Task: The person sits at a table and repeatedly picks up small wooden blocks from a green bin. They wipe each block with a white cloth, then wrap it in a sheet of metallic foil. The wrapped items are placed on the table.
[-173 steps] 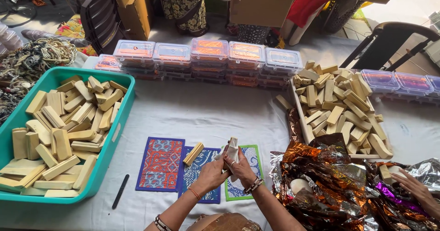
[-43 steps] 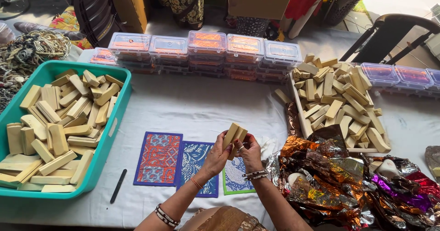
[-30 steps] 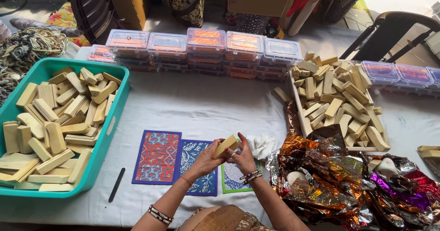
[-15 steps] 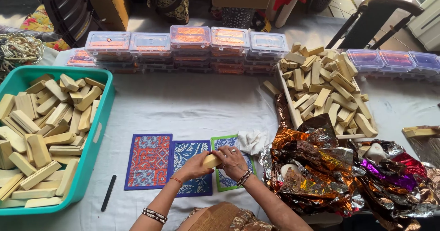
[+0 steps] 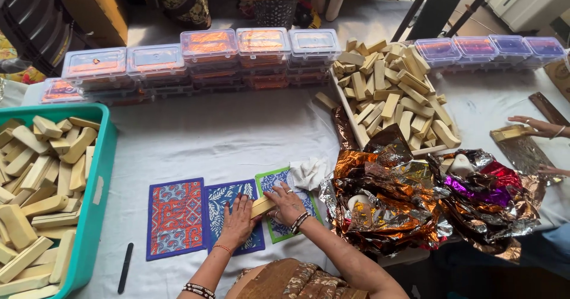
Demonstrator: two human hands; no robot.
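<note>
Teal bin (image 5: 98, 174) at left and tray (image 5: 343, 100) far right, heaped with tan bars. Left hand (image 5: 236, 219) and right hand (image 5: 285, 203), fingers gripping tan bar (image 5: 262, 206) over patterned mats (image 5: 178, 216), near centre.

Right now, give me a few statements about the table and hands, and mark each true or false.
1. Both hands, left hand and right hand, touch one tan bar. True.
2. The bar lies over patterned mats. True.
3. The teal bin is empty. False: it is full of tan bars.
4. The crumpled foil lies left of the mats. False: it lies to their right.
5. Lidded clear boxes line the far edge. True.
</note>
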